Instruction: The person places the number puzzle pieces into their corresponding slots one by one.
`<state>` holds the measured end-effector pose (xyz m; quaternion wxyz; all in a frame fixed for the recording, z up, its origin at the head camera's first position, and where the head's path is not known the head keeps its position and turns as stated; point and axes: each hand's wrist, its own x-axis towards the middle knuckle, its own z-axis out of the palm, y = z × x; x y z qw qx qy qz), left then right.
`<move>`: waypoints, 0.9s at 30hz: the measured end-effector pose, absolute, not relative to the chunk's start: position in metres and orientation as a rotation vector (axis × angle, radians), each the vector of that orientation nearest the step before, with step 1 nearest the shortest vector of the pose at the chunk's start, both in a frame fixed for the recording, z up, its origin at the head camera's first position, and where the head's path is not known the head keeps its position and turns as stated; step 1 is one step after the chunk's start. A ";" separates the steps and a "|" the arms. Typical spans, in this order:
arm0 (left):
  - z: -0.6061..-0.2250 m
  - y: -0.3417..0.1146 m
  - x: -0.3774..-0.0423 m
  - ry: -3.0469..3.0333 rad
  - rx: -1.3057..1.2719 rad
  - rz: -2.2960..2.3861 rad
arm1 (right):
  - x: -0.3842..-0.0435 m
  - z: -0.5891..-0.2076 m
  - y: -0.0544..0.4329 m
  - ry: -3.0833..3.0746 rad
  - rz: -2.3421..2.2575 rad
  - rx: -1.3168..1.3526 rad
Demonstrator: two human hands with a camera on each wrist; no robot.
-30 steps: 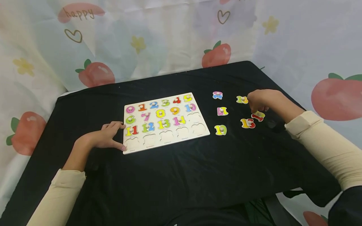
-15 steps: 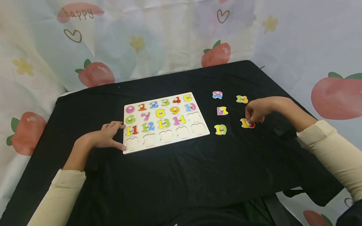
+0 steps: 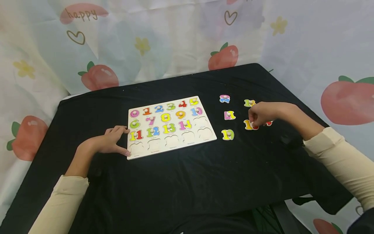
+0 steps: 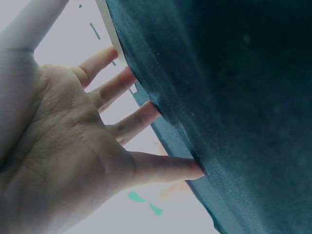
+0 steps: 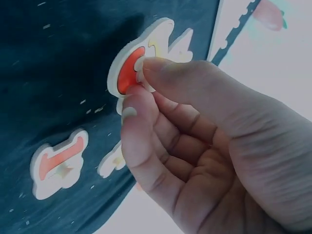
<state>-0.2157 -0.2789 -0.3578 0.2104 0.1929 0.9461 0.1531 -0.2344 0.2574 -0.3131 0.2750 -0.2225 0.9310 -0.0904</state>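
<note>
My right hand (image 3: 264, 112) pinches the round knob of a number 15 puzzle piece (image 3: 248, 125) between thumb and fingertips. The right wrist view shows this piece (image 5: 127, 73), red and yellow with a pale edge, tilted beside a dark shadow on the cloth. The hand hides part of it. At the left edge of a pale wooden number puzzle board (image 3: 171, 141), my left hand (image 3: 112, 141) rests with thumb and fingers spread, the tips touching the edge. Numbers 0 to 14 sit in the board; several bare recesses lie along its lower right and bottom.
Left of the right hand lie a pink-and-blue piece (image 3: 225, 98), a purple-and-yellow piece (image 3: 229, 115) and a 19 piece (image 3: 228, 134). A green-and-orange piece (image 3: 248, 103) and a partly hidden red one (image 3: 269, 123) are close to the hand. Black cloth (image 3: 187, 185) covers the table.
My right hand has moved left from the red-and-yellow piece at the far right to the 15 piece, gripped its knob and shifted it slightly left. The left hand and board stay put.
</note>
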 end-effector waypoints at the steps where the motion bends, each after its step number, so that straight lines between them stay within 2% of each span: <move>1: -0.358 -0.279 -0.216 2.630 0.540 0.425 | -0.235 -0.312 0.255 2.511 -0.241 -0.608; 19: -0.357 -0.280 -0.218 2.629 0.547 0.430 | -0.256 -0.319 0.179 2.667 -0.258 -0.940; 27: -0.360 -0.281 -0.216 2.627 0.564 0.446 | -0.269 -0.330 0.136 2.617 -0.187 -0.977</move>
